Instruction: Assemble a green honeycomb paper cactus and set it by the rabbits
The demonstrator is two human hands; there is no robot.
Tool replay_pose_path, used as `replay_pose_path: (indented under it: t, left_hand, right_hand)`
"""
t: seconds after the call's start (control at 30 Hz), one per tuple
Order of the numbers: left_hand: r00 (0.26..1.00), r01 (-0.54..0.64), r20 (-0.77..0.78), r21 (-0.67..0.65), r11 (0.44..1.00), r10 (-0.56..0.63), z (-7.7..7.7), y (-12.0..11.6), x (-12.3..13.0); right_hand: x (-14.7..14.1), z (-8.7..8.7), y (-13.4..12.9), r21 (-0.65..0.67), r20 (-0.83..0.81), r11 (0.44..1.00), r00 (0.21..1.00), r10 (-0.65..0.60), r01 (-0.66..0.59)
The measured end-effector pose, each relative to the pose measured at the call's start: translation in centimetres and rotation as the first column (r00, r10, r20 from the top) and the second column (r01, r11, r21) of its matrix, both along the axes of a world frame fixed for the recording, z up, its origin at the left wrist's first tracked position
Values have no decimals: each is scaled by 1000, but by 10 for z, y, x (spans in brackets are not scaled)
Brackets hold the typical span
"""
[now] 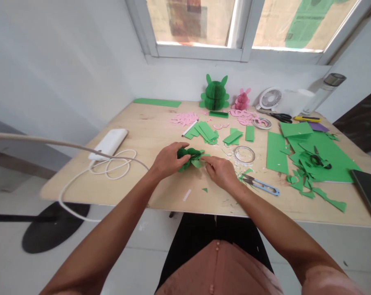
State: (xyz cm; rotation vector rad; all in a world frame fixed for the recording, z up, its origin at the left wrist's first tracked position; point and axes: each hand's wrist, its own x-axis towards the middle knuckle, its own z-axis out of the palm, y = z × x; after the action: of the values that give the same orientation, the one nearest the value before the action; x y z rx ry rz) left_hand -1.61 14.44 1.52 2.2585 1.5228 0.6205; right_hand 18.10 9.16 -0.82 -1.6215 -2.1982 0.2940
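Your left hand (pixel 170 159) grips the green papercraft (pixel 183 154); your right hand (pixel 221 171) pinches its paler flap (pixel 197 163), snips (pixel 263 186) nearby on the worktop (pixel 164 194).

Both forearms (pixel 124 213) slant forward and inward, the left hand (pixel 170 160) curved, the right hand (pixel 222 172) with fingers (pixel 210 161) bent.
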Motion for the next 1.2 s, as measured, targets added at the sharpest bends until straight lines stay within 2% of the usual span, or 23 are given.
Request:
replay_pose_path:
  t: [0.2, 0.47, 0.63, 1.03, 1.2]
  left_hand:
    - [999, 5, 33, 17, 1000, -5, -4, -4, 2]
    - [1000, 1, 7, 17, 1000, -2, -3, -4, 2]
    - [1000, 11, -7, 20, 1000, -11, -2, -3, 3]
    - [995, 92, -28, 2, 996, -92, 1, -1, 2]
    - [984, 117, -135, 19, 993, -113, 4, -2, 5]
  right_hand:
    - [-2, -3, -2, 50, 31, 996, 997, 71, -73]
    - [-3, -4, -3, 76, 140, 990, 984, 111, -123]
    - [-4, -4, -3, 95, 151, 983, 979, 139, -154]
    - [-5, 1, -6, 37, 193, 987, 970, 149, -159]
    - [-6, 2, -5, 22, 218, 987, 964, 152, -160]
